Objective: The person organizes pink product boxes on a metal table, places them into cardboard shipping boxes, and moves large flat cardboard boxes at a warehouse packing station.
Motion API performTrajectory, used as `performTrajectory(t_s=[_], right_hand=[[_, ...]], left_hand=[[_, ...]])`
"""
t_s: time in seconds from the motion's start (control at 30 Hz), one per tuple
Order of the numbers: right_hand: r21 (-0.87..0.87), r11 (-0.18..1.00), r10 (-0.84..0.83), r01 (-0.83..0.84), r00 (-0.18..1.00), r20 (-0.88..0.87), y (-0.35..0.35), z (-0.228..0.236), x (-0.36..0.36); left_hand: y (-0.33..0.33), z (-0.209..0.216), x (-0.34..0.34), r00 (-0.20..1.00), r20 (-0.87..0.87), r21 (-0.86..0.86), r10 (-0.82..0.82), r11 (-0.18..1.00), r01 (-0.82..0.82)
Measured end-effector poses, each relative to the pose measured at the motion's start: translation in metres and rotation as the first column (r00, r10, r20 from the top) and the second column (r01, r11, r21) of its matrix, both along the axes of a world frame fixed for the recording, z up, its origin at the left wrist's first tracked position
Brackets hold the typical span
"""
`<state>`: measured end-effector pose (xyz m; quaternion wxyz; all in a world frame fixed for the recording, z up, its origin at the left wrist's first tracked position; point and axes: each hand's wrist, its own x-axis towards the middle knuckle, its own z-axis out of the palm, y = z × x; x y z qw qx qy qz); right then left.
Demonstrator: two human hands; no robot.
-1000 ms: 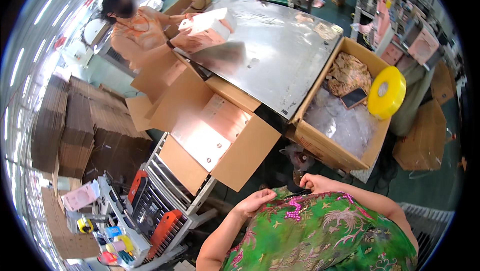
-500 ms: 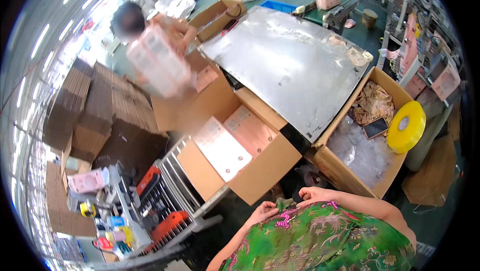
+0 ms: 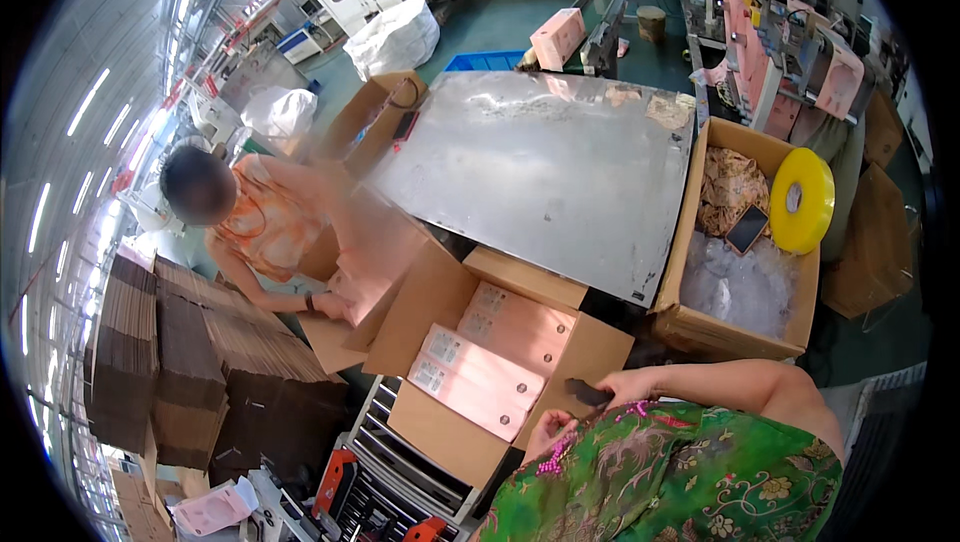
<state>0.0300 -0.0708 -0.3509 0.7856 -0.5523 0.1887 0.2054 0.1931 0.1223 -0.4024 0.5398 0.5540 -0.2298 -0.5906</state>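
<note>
My right hand (image 3: pixel 632 386) reaches in from the right, in front of my green flowered garment (image 3: pixel 690 472), its fingers closed on a small dark flat piece (image 3: pixel 586 392) whose kind I cannot make out. Beside it, my left hand (image 3: pixel 550 430) is curled against the garment's pink-beaded edge; whatever its fingers hold is hidden. Just ahead of both hands stands an open cardboard box (image 3: pixel 440 434). Inside it lie pink printed packs, a nearer pack (image 3: pixel 476 380) and a farther pack (image 3: pixel 520 330).
A metal-topped table (image 3: pixel 540 162) stands ahead. Right of it, a carton (image 3: pixel 735 342) holds clear plastic, cloth, a phone (image 3: pixel 746 229) and a yellow tape roll (image 3: pixel 802 200). At left, a co-worker (image 3: pixel 270 222) leans over another box, beside stacked flat cardboard (image 3: pixel 270 382). Rollers (image 3: pixel 385 452) lie below the packed box.
My view has turned, shifting the scene. The dark piece now shows beyond my right fingers. The co-worker, who was carrying pink packs, now bends with hands low at the box.
</note>
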Motion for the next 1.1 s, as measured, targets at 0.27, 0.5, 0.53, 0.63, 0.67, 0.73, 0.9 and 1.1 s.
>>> performTrajectory(t_s=[0.27,0.5,0.53,0.63,0.67,0.73,0.9,1.1], right_hand=[[0.039,0.997,-0.066,0.068,0.996,-0.055,0.004,0.004,0.044],[0.055,0.998,0.024,-0.017,0.990,-0.139,0.005,0.011,0.049],[0.061,0.998,0.022,-0.014,0.989,-0.148,0.007,0.009,0.048],[0.210,0.970,-0.115,0.119,0.993,-0.031,0.016,0.000,0.048],[0.144,0.974,-0.167,0.175,0.984,-0.064,0.017,0.000,0.046],[0.048,0.968,-0.240,0.245,0.966,-0.095,0.019,0.009,0.051],[-0.061,0.921,-0.386,0.384,0.923,-0.016,0.022,0.042,0.051],[-0.121,0.915,-0.394,0.386,0.917,-0.055,0.018,0.050,0.050]], left_hand=[[-0.011,0.018,0.036,0.924,-0.380,0.050,-0.049,0.996,0.073],[-0.013,0.002,0.038,0.883,-0.412,-0.074,-0.224,0.974,0.213],[-0.011,-0.002,0.036,0.905,-0.384,-0.079,-0.183,0.983,0.166],[-0.001,-0.008,0.045,0.939,-0.316,-0.096,-0.136,0.989,0.111],[-0.005,-0.008,0.048,0.951,-0.283,-0.107,-0.127,0.989,0.101],[-0.015,0.030,0.042,0.986,-0.167,-0.029,-0.009,1.000,0.004],[-0.024,0.052,0.027,0.976,0.205,-0.045,0.076,0.997,-0.068],[-0.032,0.062,0.021,0.985,-0.113,0.132,-0.127,0.981,0.142]])
